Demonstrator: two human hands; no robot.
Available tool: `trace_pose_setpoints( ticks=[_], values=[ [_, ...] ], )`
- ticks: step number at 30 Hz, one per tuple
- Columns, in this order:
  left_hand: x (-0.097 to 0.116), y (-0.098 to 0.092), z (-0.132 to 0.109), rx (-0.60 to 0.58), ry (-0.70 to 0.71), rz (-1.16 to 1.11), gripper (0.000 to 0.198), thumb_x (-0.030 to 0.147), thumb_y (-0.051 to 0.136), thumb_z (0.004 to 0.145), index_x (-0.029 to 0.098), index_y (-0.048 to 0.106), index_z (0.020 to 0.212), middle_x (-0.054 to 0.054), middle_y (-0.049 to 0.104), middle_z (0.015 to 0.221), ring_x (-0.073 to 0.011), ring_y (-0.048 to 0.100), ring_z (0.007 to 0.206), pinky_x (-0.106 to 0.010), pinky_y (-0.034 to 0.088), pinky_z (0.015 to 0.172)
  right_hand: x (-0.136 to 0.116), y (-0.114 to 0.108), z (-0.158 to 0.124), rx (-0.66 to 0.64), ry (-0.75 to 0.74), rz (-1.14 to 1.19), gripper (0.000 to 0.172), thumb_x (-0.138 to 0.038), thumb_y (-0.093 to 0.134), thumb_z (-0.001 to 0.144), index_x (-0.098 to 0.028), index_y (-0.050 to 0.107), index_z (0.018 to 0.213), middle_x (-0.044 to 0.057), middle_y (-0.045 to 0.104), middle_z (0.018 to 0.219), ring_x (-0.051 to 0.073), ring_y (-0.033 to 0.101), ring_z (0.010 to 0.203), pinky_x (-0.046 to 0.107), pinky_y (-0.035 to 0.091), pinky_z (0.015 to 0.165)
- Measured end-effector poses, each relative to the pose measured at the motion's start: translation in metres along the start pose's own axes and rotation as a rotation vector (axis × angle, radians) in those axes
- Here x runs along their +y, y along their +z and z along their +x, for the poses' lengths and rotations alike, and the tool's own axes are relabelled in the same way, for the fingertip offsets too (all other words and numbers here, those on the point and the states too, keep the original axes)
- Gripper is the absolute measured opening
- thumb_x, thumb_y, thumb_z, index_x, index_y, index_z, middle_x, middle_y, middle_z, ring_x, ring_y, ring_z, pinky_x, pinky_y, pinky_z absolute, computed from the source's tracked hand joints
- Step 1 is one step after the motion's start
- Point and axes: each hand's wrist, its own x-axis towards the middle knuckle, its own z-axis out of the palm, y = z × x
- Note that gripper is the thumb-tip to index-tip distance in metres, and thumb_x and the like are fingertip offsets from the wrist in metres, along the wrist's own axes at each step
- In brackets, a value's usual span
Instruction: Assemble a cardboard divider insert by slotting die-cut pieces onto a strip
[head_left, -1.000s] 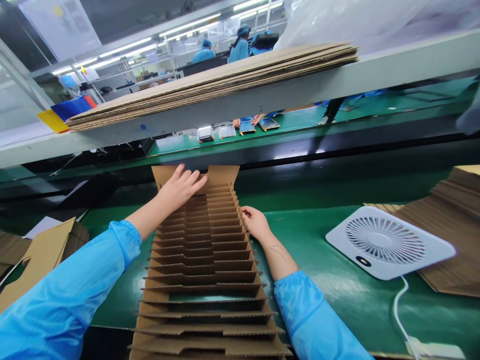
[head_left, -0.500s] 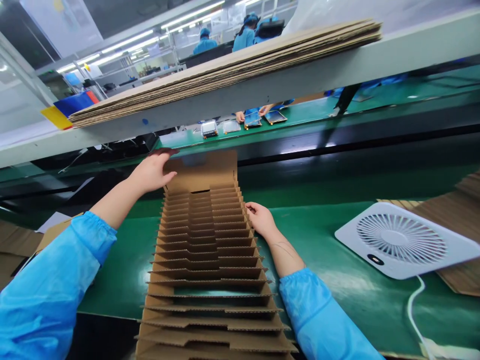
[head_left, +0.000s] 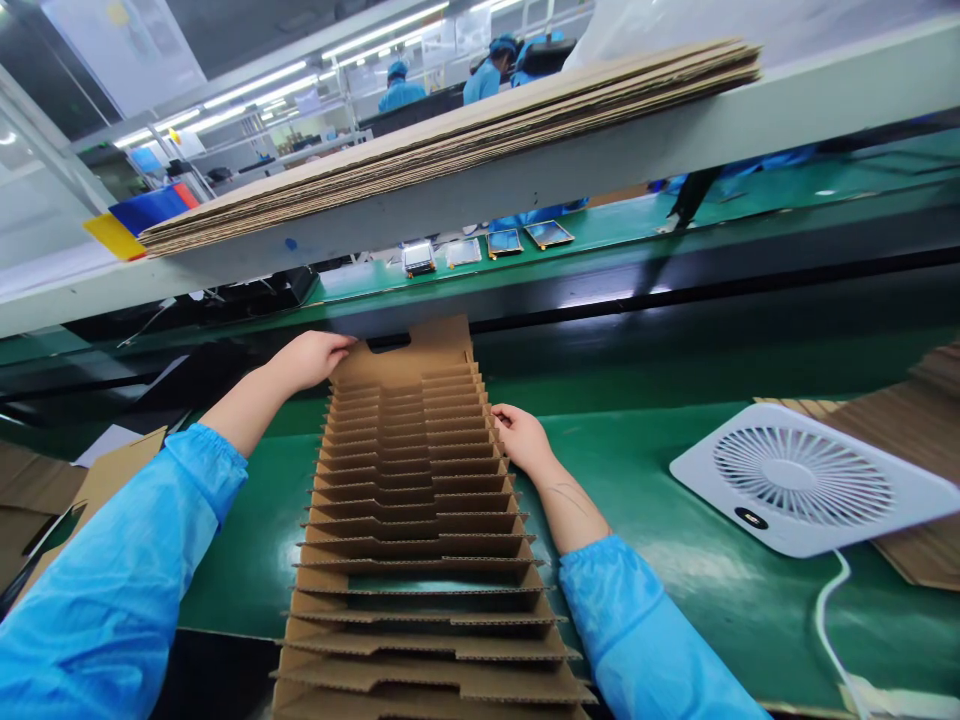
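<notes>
A long cardboard divider rack stretches away from me, its many upright partitions standing crosswise in rows. At its far end a cardboard panel with a dark notch stands higher than the partitions. My left hand pinches the left edge of this panel, fingers together. My right hand is closed at the right side of the rack, its curled fingers against the partition ends. Part of those fingers is hidden by the cardboard.
A white fan with a cable lies to the right, beside stacked cardboard. Flat cardboard sheets lie on the shelf ahead. Beyond, screen-like panels sit on a green bench. Co-workers in blue are in the background.
My left hand has gone from open fingers to a pinch on the end panel's edge. The panel's notch now shows higher up. My right hand has stayed put. A co-worker's hands have left the panels.
</notes>
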Motion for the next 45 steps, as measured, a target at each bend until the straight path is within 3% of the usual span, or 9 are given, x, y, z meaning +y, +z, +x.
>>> trace_pose_setpoints(
  ticks=[16, 31, 35, 40, 45],
  values=[
    [-0.01, 0.019, -0.018, 0.137, 0.062, -0.149, 0.051, 0.044, 0.049, 0.101, 0.021, 0.081, 0.135, -0.01, 0.081, 0.132, -0.0312, 0.076, 0.123, -0.046, 0.059, 0.114, -0.002, 0.001, 0.0, -0.002, 0.013, 0.004, 0.028, -0.044, 0.065, 0.092, -0.022, 0.081, 0.097, 0.007, 0.08, 0.09, 0.024, 0.072, 0.081, 0.034, 0.06, 0.077],
    [-0.023, 0.03, -0.028, 0.256, -0.219, -0.427, 0.059, 0.06, 0.061, 0.093, 0.018, 0.083, 0.129, -0.013, 0.078, 0.137, -0.0354, 0.072, 0.13, -0.05, 0.053, 0.123, -0.007, -0.001, -0.001, 0.015, 0.003, -0.006, 0.029, -0.043, 0.061, 0.093, -0.023, 0.081, 0.096, 0.006, 0.081, 0.093, 0.023, 0.073, 0.083, 0.032, 0.058, 0.077],
    [-0.022, 0.03, -0.03, 0.285, -0.234, -0.439, 0.057, 0.058, 0.061, 0.094, 0.018, 0.083, 0.128, -0.013, 0.078, 0.137, -0.0359, 0.072, 0.13, -0.052, 0.052, 0.124, -0.01, -0.001, -0.002, 0.018, 0.005, -0.013, 0.03, -0.044, 0.06, 0.094, -0.023, 0.08, 0.094, 0.005, 0.08, 0.092, 0.022, 0.072, 0.083, 0.032, 0.057, 0.077],
    [-0.023, 0.033, -0.032, 0.327, -0.348, -0.482, 0.052, 0.05, 0.063, 0.093, 0.017, 0.081, 0.128, -0.012, 0.078, 0.138, -0.0352, 0.07, 0.133, -0.049, 0.052, 0.124, -0.01, -0.001, -0.001, 0.028, -0.002, -0.003, 0.03, -0.045, 0.061, 0.094, -0.022, 0.08, 0.094, 0.006, 0.08, 0.091, 0.022, 0.072, 0.082, 0.032, 0.058, 0.077],
    [-0.025, 0.039, -0.039, 0.342, -0.369, -0.584, 0.058, 0.055, 0.063, 0.095, 0.015, 0.078, 0.133, -0.014, 0.077, 0.14, -0.0342, 0.071, 0.132, -0.05, 0.052, 0.123, -0.008, -0.001, 0.0, 0.027, -0.007, 0.007, 0.028, -0.044, 0.063, 0.093, -0.022, 0.081, 0.094, 0.006, 0.08, 0.091, 0.023, 0.072, 0.083, 0.032, 0.058, 0.077]
  ],
)
